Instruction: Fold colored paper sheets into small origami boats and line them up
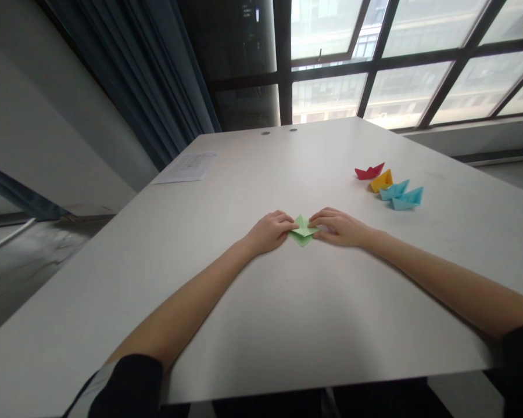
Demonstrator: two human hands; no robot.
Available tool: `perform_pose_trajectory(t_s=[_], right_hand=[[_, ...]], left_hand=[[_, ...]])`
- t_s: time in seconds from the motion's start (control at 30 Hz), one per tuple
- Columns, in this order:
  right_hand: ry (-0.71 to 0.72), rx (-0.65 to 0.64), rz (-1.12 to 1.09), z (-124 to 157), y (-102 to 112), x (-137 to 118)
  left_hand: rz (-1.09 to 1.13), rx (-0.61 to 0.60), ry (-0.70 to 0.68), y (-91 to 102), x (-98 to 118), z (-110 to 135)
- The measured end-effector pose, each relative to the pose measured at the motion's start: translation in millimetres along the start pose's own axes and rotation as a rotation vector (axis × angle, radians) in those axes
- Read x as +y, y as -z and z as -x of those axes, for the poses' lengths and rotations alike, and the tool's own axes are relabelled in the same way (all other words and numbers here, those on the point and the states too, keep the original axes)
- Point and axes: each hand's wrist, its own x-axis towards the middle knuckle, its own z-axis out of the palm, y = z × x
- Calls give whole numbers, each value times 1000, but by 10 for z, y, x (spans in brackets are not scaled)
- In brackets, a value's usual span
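Note:
A small piece of light green folded paper [303, 230] lies at the middle of the white table, diamond-shaped with a crease down its centre. My left hand [271, 231] grips its left corner, fingers closed over the edge. On the opposite side my right hand [337, 226] pinches the right corner between thumb and fingers. Both hands rest low on the tabletop, and the fingers cover the paper's two side corners.
Folded paper boats stand to the right on the table [287, 325]: a red boat [369, 172], a yellow boat [382, 182], a light blue boat [394, 190] and another blue boat [407, 199]. Printed sheets [187, 167] lie at the far left edge. Windows and a blue curtain [143, 75] are beyond.

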Motion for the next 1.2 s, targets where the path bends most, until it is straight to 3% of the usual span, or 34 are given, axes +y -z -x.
perform_pose_trajectory(t_s=[0.17, 0.37, 0.6, 0.87, 1.2], right_hand=[[-9, -6, 25, -33, -14, -35], [-3, 7, 36, -55, -54, -70], [-32, -11, 79, -25, -71, -21], [-56, -25, 95, 0, -92, 5], [-78, 2, 81, 58, -58, 79]], left_hand=[[-44, -2, 40, 36, 132, -29], [-29, 9, 154, -59, 239, -66], [-42, -95, 187, -120, 211, -47], [-47, -135, 203, -80, 185, -29], [-46, -66, 234, -118, 74, -13]])
